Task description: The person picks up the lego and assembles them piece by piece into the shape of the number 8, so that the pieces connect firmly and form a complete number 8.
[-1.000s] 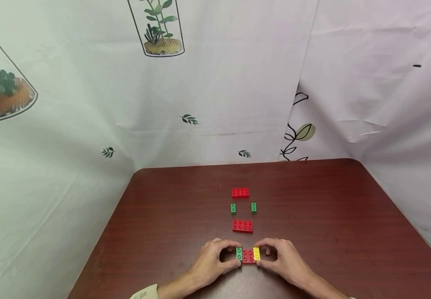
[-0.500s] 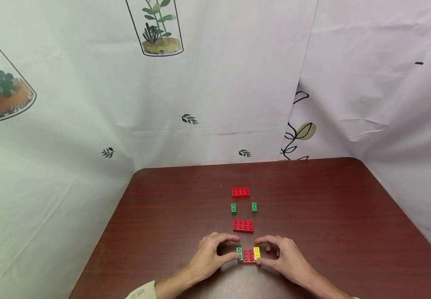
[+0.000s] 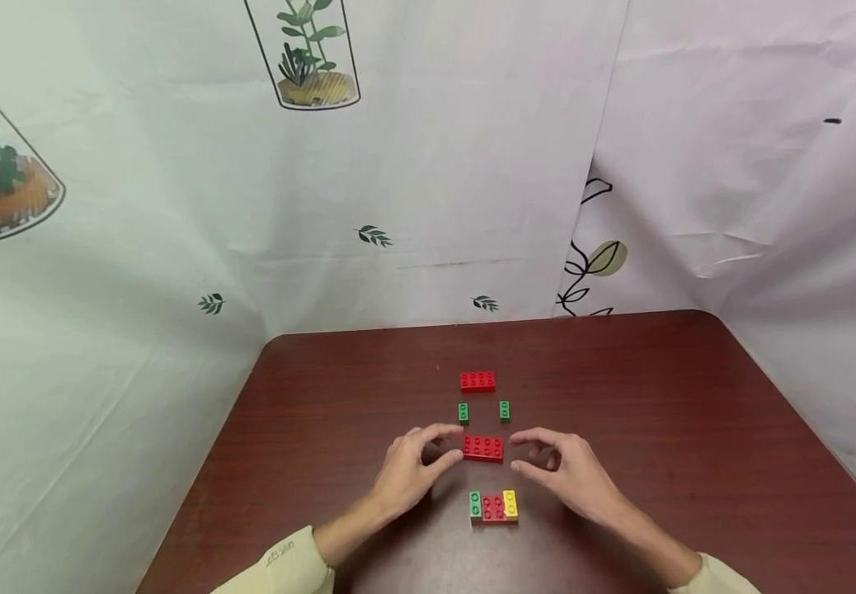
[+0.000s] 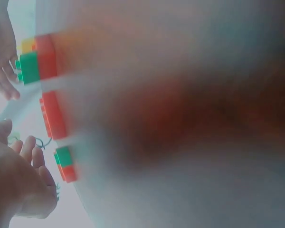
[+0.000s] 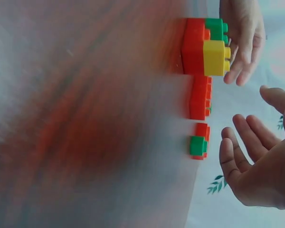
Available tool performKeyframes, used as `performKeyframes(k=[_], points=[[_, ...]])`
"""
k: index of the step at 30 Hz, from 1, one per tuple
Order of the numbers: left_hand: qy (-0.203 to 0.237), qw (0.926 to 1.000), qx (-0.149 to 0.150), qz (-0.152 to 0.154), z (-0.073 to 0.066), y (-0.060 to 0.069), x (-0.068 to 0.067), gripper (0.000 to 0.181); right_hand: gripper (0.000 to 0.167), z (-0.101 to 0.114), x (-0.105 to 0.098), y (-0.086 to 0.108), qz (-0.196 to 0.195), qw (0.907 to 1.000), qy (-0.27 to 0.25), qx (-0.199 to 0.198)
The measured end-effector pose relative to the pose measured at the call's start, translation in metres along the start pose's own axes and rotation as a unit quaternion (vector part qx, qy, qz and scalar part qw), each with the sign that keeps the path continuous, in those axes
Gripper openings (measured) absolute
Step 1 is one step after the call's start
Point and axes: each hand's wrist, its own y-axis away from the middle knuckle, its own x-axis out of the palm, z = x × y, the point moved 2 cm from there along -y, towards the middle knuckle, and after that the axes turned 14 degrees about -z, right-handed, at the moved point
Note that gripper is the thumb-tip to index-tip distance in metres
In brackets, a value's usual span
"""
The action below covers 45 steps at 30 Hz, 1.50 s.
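Note:
A red toy building brick point(image 3: 483, 448) lies on the table between the hands. The left hand point(image 3: 409, 470) is at its left end, thumb and forefinger apart; contact is unclear. Off the right end, with a small gap, is the right hand point(image 3: 575, 474), fingers loosely bent around nothing. Nearer the person stands a red brick point(image 3: 493, 510) bearing a small green brick point(image 3: 476, 505) on its left and a small yellow brick point(image 3: 510, 503) on its right. In the right wrist view, this stack's yellow brick point(image 5: 214, 58) faces the camera.
Farther back on the brown table point(image 3: 324, 396) lie a left green brick point(image 3: 463, 413), a right green brick point(image 3: 505, 412) and another red brick point(image 3: 477, 381). White printed cloth point(image 3: 428, 165) hangs behind the table and along its sides.
Both hands have let go of the stack with the green and yellow bricks and moved forward to the nearer loose red brick. The stack has stayed in place.

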Motion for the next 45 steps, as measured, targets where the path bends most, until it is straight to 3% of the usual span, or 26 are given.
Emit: performKeyframes(k=[9,17,28,45], points=[[-0.019,0.9995,0.007,-0.025,0.009,-0.027,0.006,0.038,0.032,-0.009,0.014,-0.012,-0.004,0.9992,0.024,0.032],[-0.035,0.9991,-0.004,-0.026,0.011,-0.042,0.014,0.043,0.035,-0.011,0.022,-0.019,-0.011,0.9984,0.030,0.046],[-0.045,0.9987,-0.018,-0.013,0.019,-0.050,0.025,0.046,0.038,-0.019,0.027,-0.022,0.000,0.9989,0.011,0.046],[-0.058,0.9972,-0.046,-0.010,0.033,-0.052,0.033,0.045,0.039,-0.026,0.035,-0.024,0.009,0.9987,0.031,0.040]])
